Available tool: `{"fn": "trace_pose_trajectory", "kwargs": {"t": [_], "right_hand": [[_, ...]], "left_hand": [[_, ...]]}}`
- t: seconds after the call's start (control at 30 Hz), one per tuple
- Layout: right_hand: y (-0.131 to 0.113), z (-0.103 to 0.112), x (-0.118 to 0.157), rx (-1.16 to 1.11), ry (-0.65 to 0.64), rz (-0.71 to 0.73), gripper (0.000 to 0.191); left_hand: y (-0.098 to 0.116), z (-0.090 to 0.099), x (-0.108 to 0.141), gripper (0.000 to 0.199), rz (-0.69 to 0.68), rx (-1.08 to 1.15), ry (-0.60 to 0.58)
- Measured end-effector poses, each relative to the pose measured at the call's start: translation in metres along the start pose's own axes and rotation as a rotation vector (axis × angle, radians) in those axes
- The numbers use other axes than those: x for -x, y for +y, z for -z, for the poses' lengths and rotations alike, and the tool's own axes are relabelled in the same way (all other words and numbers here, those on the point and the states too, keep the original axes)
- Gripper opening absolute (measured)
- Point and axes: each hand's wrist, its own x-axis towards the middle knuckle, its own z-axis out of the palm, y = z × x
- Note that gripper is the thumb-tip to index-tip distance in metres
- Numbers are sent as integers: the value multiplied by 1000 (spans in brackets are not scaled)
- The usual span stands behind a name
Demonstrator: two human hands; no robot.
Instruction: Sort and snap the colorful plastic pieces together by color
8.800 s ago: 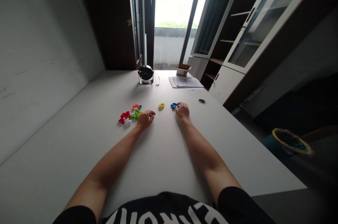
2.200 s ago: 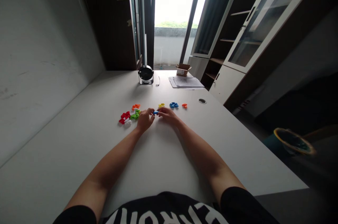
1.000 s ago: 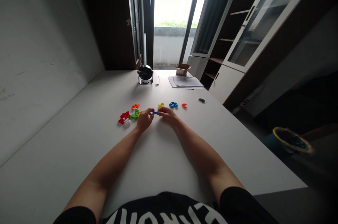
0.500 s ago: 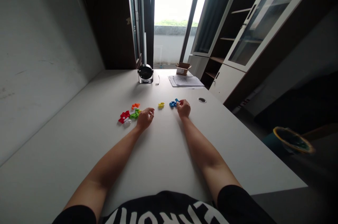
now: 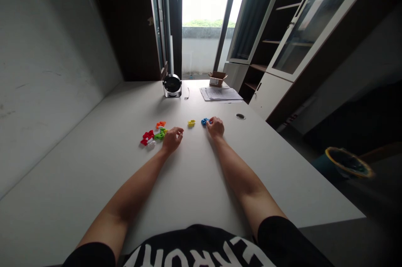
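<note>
My right hand (image 5: 216, 128) is closed at the small blue plastic pieces (image 5: 204, 121), its fingertips on one of them and partly covering it. Left of it a single yellow plastic piece (image 5: 191, 123) lies on the white table (image 5: 194, 174). My left hand (image 5: 172, 139) rests on the tabletop with thumb and fingers apart, holding nothing. Beside its knuckles is a loose group: green pieces (image 5: 159, 135), red pieces (image 5: 147, 136), a white piece (image 5: 151, 143) and an orange piece (image 5: 161, 125). Another yellow bit there is partly hidden by the left hand.
At the table's far side stand a round black device on a metal stand (image 5: 172, 86) and a small open cardboard box (image 5: 217, 79). Papers (image 5: 222, 94) lie before the box. A cable hole (image 5: 240, 116) is at right; a bin (image 5: 348, 162) stands beyond the table edge.
My right hand has lowered slightly left, bringing the blue piece it held down against the other blue ones. My left hand has stayed in place.
</note>
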Motion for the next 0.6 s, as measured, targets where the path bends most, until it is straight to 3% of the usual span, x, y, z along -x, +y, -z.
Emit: {"fn": "trace_pose_trajectory", "kwargs": {"t": [0.6], "right_hand": [[4,-5,-1,1,-52,8,19]], "left_hand": [[3,2,0,17,25,-9,-27]]}}
